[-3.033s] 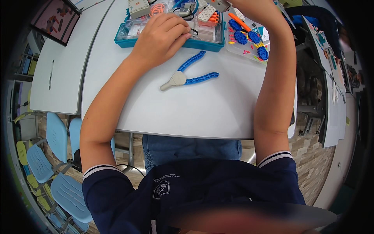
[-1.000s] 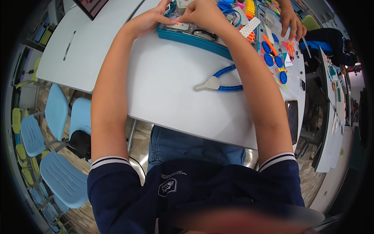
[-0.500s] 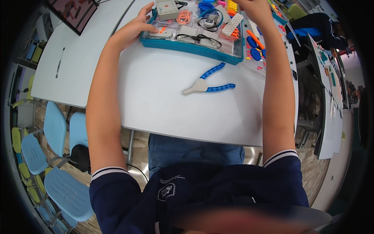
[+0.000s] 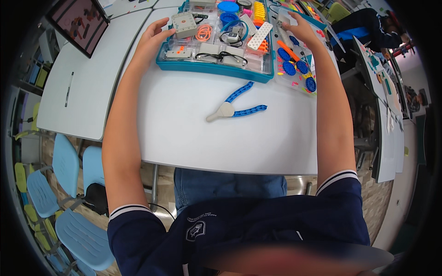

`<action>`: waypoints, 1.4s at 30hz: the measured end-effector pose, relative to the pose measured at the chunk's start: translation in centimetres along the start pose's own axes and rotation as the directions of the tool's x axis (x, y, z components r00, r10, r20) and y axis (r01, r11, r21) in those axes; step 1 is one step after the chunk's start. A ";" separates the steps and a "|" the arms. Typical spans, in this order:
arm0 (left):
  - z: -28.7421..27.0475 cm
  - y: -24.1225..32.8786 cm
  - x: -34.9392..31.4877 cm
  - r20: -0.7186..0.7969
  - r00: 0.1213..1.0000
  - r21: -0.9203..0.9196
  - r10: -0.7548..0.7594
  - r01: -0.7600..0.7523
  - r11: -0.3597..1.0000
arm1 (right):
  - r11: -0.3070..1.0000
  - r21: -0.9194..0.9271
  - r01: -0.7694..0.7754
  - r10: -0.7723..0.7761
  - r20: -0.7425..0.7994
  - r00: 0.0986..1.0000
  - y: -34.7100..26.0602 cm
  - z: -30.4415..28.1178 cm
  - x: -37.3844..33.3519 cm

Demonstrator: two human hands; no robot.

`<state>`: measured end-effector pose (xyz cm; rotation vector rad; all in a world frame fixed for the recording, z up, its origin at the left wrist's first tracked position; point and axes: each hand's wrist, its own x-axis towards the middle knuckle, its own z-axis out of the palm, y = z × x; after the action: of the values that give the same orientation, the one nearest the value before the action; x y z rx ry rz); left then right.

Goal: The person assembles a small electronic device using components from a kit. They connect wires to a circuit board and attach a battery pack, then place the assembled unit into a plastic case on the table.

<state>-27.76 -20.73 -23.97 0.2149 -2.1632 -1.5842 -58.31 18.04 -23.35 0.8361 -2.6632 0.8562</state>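
A teal tray point(image 4: 212, 70) of sorted building parts stands at the far side of the white table. At its left wall is my left hand point(image 4: 151, 40), fingers stretched and apart, the thumb near a grey box-shaped block point(image 4: 184, 25). Just past the tray's right side, my right hand point(image 4: 304, 33) hangs over a clear lid with loose parts, its fingers spread and nothing visible in them. In front of the tray lies a V-shaped piece point(image 4: 225, 109) with a grey joint and two blue arms. Neither hand touches it.
Blue gear wheels point(image 4: 289, 68) and an orange bar point(image 4: 287, 48) lie on the clear lid at the right. A screen point(image 4: 78, 23) stands at the upper left, a pen point(image 4: 69, 89) on the left table. Light-blue chairs point(image 4: 85, 239) are at lower left; another person point(image 4: 368, 34) sits far right.
The whole view has shifted, so the table things appear lower and further left. My right hand has come slightly nearer and to the right, and its fingers now show. The tray has not visibly moved.
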 end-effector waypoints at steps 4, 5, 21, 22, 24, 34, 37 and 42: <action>0.0 -0.3 0.2 -0.100 0.995 0.103 0.004 0.006 0.995 | 0.994 -0.107 0.007 -0.002 0.049 0.999 1.1 1.2 1.1; 0.1 -0.2 0.2 -0.129 0.991 0.136 0.038 -0.020 0.990 | 0.992 -0.121 0.037 -0.036 0.015 0.999 0.9 1.0 1.2; 10.5 9.2 -9.3 0.067 0.902 0.196 0.426 -0.431 0.881 | 0.804 0.032 0.594 -0.522 -0.442 0.730 -21.9 -0.9 -17.9; 10.9 9.3 -9.8 0.103 0.928 0.086 0.357 -0.366 0.927 | 0.806 0.063 0.589 -0.510 -0.432 0.744 -22.0 -1.0 -18.9; 11.5 9.4 -10.5 0.181 0.960 -0.163 0.212 -0.183 0.969 | 0.794 0.132 0.593 -0.502 -0.407 0.763 -22.1 -1.1 -20.3; 12.9 10.7 -10.8 0.407 0.896 -0.229 0.177 -0.088 0.969 | 0.837 0.079 0.541 -0.476 -0.382 0.792 -17.1 -3.5 -20.7; 13.8 11.1 -10.6 0.427 0.880 -0.265 0.208 -0.098 0.959 | 0.868 0.026 0.497 -0.431 -0.459 0.777 -15.8 -3.4 -20.1; 15.2 11.3 -10.2 0.375 0.901 -0.329 0.221 -0.094 0.940 | 0.876 -0.079 0.476 -0.454 -0.466 0.759 -14.8 -3.8 -20.4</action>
<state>-23.87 -0.03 -19.72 -0.4184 -2.1124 -1.9686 -32.99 19.55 -20.87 1.0760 -1.8967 0.8506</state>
